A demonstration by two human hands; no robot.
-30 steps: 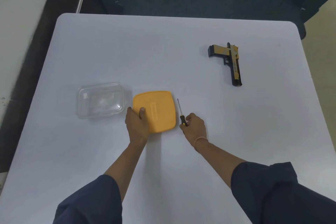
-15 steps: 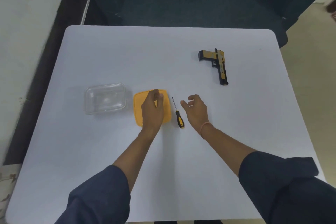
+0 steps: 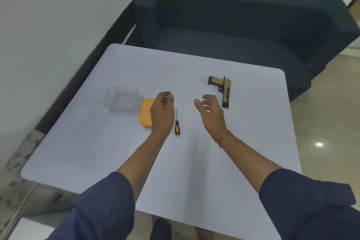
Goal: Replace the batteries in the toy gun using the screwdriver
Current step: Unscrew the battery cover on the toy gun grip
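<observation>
The black-and-gold toy gun (image 3: 224, 89) lies flat on the white table (image 3: 253, 122), muzzle toward me. A screwdriver (image 3: 176, 125) with a yellow-black handle lies loose on the table between my hands. My left hand (image 3: 161, 112) hovers over the right part of the orange lid (image 3: 145, 115), its fingers loosely curled toward the thumb; I see nothing held in it. My right hand (image 3: 209, 112) hangs open above the table, fingers spread, just left of the gun and not touching it.
A clear plastic container (image 3: 121, 98) sits to the left of the orange lid. A dark sofa (image 3: 243, 31) stands behind the table's far edge. A white wall runs along the left side.
My right hand let go of the screwdriver and moved right toward the gun. My left hand released the lid and lifted. The camera view tilted up and back.
</observation>
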